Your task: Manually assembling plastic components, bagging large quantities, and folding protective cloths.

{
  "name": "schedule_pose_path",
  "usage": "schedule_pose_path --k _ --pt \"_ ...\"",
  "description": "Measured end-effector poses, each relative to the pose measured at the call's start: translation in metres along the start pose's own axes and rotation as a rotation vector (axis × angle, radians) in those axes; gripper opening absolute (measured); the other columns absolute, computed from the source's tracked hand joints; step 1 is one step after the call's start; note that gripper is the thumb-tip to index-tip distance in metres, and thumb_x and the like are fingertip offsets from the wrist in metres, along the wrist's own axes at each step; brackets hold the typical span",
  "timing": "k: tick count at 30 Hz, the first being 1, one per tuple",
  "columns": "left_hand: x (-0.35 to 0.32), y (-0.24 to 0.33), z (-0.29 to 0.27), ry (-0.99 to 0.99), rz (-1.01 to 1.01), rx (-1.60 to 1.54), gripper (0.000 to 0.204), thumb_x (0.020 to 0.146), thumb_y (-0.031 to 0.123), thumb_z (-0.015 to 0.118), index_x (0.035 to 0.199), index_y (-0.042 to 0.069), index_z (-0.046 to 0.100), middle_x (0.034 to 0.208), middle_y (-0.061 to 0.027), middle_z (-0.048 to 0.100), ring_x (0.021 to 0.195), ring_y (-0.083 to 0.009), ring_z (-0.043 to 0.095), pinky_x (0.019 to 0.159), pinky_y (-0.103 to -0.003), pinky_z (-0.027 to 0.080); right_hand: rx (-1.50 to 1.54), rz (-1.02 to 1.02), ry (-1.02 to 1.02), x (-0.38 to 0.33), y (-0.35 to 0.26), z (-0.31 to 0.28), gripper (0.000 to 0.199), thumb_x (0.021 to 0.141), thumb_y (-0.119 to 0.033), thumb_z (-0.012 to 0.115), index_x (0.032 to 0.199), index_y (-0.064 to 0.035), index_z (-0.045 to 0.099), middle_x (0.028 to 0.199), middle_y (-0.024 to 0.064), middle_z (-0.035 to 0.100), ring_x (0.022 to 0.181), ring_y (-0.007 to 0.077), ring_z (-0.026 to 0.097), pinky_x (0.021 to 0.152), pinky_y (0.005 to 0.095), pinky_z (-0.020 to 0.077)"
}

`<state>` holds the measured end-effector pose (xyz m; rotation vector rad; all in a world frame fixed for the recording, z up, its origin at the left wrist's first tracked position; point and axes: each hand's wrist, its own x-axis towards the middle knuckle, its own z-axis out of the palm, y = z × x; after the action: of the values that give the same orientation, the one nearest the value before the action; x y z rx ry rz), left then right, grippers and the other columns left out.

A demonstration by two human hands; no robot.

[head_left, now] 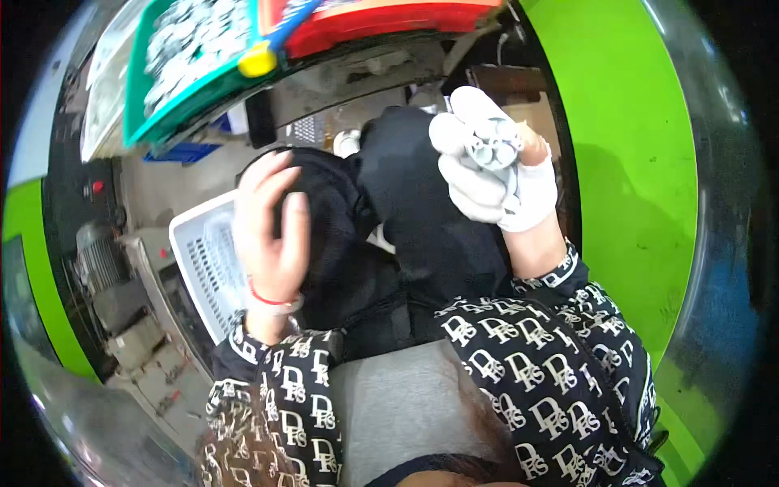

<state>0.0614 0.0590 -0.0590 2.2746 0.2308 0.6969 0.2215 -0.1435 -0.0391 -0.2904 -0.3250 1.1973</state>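
Observation:
My right hand [531, 195], in a white glove with the thumb bare, is closed around a light grey plastic piece [492, 144] with several round openings facing up. The glove's fingers hide its lower part. My left hand [269, 227] is bare, with a red and a pale band at the wrist. Its fingers are apart and nothing shows in them. It hovers over my left thigh, beside a white slotted basket [213, 264].
Ahead stand a green bin [136, 118] of small grey-white pieces [199, 49] and a red bin [381, 23]. A blue-and-yellow tool [280, 39] lies across their rims. A green panel [633, 178] rises at right; a motor [104, 260] sits at left.

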Motion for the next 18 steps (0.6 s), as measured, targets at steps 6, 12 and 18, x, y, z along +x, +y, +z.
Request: schedule_pose_path --k 6,12,18 --pt "-0.012 0.056 -0.019 0.090 0.299 -0.390 0.043 0.082 0.015 0.058 0.119 -0.004 0.047 0.121 -0.0212 0.049 0.118 -0.0337 0.044 0.102 -0.042 0.029 -0.151 0.134 0.101 0.008 0.046 0.056 0.047 0.080 -0.042 0.064 0.105 -0.0070 0.046 0.096 0.0135 0.055 0.050 0.0080 0.044 0.037 0.0188 0.0329" --pt "-0.020 0.072 -0.030 0.107 0.279 -0.458 0.053 0.076 0.014 0.067 0.121 -0.004 0.046 0.120 -0.0195 0.049 0.116 -0.0307 0.045 0.100 -0.040 0.032 -0.395 0.088 0.248 0.002 0.078 0.089 0.053 0.078 -0.046 0.064 0.105 -0.0036 0.046 0.089 0.0086 0.056 0.048 0.0081 0.046 0.037 0.0189 0.0351" --pt "-0.027 0.073 -0.026 0.171 0.279 -0.501 0.046 0.068 0.012 0.074 0.109 0.001 0.056 0.108 -0.0125 0.058 0.104 -0.0284 0.053 0.089 -0.037 0.041 -0.447 0.124 0.301 -0.006 0.084 0.098 0.056 0.082 -0.043 0.060 0.115 -0.0017 0.045 0.090 0.0088 0.057 0.049 0.0092 0.050 0.039 0.0196 0.0389"
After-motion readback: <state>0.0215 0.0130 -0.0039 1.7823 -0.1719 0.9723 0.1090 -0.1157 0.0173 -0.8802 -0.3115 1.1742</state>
